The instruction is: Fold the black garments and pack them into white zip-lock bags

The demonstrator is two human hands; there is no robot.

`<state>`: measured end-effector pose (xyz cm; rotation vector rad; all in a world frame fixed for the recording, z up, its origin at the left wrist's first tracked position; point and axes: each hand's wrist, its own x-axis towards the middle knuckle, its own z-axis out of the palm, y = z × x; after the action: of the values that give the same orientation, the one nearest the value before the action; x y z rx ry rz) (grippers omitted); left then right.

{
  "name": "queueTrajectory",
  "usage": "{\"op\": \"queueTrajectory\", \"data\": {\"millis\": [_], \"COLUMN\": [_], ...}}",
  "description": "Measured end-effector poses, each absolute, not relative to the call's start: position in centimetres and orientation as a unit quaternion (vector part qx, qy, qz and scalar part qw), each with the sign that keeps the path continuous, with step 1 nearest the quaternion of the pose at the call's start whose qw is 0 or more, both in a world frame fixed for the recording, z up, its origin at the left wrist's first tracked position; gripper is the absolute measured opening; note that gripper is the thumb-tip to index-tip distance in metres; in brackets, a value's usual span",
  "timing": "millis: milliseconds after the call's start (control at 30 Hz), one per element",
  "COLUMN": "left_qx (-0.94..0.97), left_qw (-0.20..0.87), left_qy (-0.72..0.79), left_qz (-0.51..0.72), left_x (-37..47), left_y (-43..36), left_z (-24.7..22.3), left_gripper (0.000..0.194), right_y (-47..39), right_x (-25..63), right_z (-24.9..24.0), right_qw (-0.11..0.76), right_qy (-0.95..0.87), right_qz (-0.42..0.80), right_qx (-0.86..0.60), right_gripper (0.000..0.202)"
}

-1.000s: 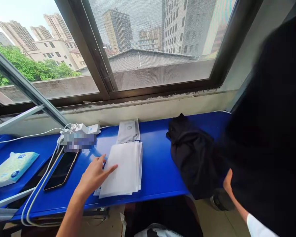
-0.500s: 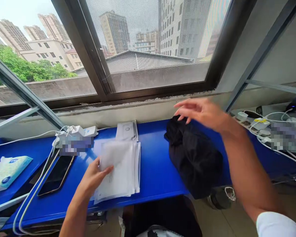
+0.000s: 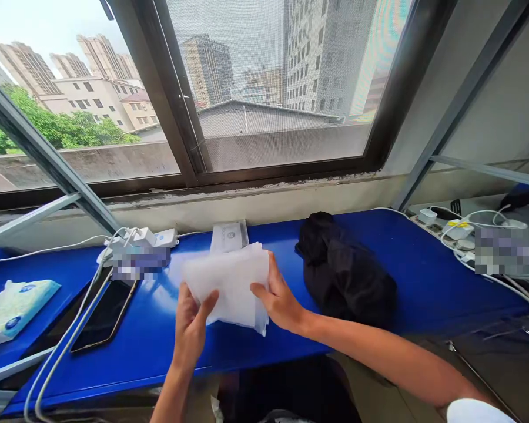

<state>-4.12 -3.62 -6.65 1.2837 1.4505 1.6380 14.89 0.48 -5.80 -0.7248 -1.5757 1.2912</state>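
A stack of whitish, frosted plastic zip bags (image 3: pixel 233 282) is held up just above the blue table (image 3: pixel 158 329). My left hand (image 3: pixel 194 320) grips its left side, thumb on top and the other fingers underneath. On the right edge, my right hand (image 3: pixel 280 299) is closed with its thumb on the front face. Just behind the stack lies a flat packet with a round mark (image 3: pixel 230 235), its near part covered by the bags. A crumpled black cloth (image 3: pixel 346 273) rests to the right of my right hand.
At the left are a phone (image 3: pixel 103 314), a tissue pack (image 3: pixel 20 311) and chargers (image 3: pixel 143 238) with white cables. More plugs and cables (image 3: pixel 462 229) sit at the far right. Metal posts (image 3: pixel 458 97) slope up on both sides, and a window is behind.
My right hand has come left from above the black cloth and taken the bags' right edge. The stack is lifted and turned, now wider than tall. My left hand keeps its hold.
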Motion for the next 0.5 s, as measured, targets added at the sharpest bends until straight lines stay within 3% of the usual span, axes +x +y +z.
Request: {"op": "queueTrajectory", "data": {"millis": [167,267,333,433,500], "left_qx": [0.464,0.413,0.402,0.437,0.463], "left_qw": [0.266,0.191,0.161,0.171,0.186], "left_qy": [0.574,0.594,0.585,0.572,0.587], "left_qz": [0.62,0.664,0.685,0.673,0.637], "left_x": [-3.3,-2.8,-2.7,-2.6,-2.7], "left_y": [-4.6,-5.0,-5.0,-4.8,-4.7], "left_z": [-7.3,-7.6,-8.0,-9.1,-9.6], "left_gripper": [0.033,0.029,0.028,0.033,0.042], "right_y": [0.6,0.3,0.0,-0.5,-0.6], "right_x": [13.8,13.6,13.7,13.7,13.6], "right_z": [-7.0,-6.5,-6.3,-6.8,-7.4], "right_qw": [0.503,0.511,0.504,0.489,0.475], "right_qy": [-0.627,-0.66,-0.693,-0.705,-0.697], "right_qz": [0.503,0.449,0.408,0.399,0.415], "right_qx": [-0.317,-0.319,-0.315,-0.324,-0.341], "right_gripper": [0.039,0.052,0.049,0.03,0.029]}}
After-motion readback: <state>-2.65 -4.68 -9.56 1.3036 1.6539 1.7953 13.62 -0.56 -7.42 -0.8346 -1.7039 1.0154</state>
